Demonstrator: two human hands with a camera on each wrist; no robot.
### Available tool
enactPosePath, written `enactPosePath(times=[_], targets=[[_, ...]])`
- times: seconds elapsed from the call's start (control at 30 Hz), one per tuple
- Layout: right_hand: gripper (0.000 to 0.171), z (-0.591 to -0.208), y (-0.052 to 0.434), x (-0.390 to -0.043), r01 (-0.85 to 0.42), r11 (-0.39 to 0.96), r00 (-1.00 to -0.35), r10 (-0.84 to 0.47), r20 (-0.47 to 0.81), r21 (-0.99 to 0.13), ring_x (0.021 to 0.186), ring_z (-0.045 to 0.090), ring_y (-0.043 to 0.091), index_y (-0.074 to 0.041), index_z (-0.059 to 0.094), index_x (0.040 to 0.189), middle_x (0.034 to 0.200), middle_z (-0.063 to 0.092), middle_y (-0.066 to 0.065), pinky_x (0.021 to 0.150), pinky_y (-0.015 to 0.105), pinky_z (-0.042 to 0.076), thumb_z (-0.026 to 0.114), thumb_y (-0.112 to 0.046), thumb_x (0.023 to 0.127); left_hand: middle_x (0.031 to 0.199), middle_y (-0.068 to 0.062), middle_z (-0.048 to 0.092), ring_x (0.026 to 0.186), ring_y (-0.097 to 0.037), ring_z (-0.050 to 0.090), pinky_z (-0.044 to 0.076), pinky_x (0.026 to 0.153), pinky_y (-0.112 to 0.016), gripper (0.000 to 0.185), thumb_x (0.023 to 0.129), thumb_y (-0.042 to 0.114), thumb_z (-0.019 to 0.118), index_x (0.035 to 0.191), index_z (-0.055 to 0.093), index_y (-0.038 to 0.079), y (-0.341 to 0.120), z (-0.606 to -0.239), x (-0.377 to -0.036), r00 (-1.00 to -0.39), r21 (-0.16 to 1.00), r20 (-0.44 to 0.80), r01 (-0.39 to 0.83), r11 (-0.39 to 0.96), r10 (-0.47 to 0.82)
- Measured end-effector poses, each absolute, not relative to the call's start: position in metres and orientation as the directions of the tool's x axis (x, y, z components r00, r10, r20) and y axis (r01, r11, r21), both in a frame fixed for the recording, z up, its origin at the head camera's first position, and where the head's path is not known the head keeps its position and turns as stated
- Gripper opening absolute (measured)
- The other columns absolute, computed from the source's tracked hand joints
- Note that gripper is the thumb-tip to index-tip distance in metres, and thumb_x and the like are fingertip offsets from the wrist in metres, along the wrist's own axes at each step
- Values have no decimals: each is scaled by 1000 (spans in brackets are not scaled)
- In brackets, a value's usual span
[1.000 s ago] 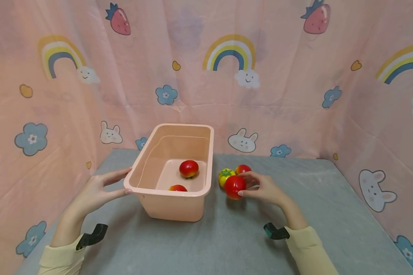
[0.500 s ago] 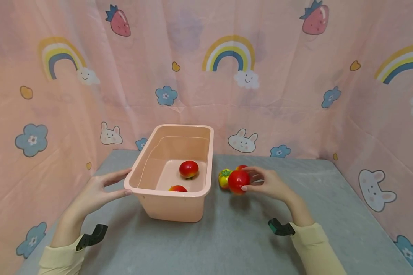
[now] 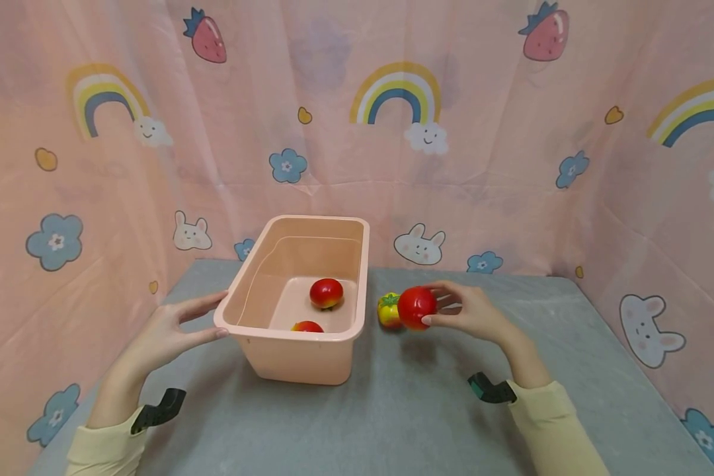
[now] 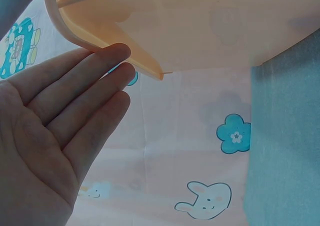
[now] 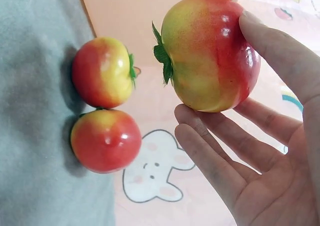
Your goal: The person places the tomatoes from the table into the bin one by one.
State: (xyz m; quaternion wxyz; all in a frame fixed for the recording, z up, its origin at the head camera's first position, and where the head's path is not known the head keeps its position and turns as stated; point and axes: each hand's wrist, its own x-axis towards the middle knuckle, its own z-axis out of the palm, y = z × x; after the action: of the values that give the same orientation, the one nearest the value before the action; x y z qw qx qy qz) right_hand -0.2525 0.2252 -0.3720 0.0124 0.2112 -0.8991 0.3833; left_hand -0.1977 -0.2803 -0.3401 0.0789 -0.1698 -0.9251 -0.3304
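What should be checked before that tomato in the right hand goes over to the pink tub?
1. Grip on the held tomato: right hand pinches it between thumb and fingers, lifted off the table. Ok.
2. Tub steadied: left hand touches its rim with straight fingers. Ok.
3. Room inside the tub: two tomatoes lie there, bare floor beside them. Ok.
4. Path over the rim: nothing in between. Ok.
5. Two loose tomatoes on the table: lying apart from the hand. Ok.
6. Firmness of grip: cannot tell.
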Motion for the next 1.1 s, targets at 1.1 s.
enactPosePath(times=[1.1], targets=[[64, -334, 223, -248, -451, 632, -888, -392, 242, -630, 103, 63, 28, -18, 54, 130, 120, 63, 6, 79, 40, 58, 80, -38, 75, 132, 8, 58, 121, -25, 56, 45, 94, -21, 59, 81, 38, 75, 135, 54, 28, -280, -339, -198, -929, 578, 266, 366, 729, 256]])
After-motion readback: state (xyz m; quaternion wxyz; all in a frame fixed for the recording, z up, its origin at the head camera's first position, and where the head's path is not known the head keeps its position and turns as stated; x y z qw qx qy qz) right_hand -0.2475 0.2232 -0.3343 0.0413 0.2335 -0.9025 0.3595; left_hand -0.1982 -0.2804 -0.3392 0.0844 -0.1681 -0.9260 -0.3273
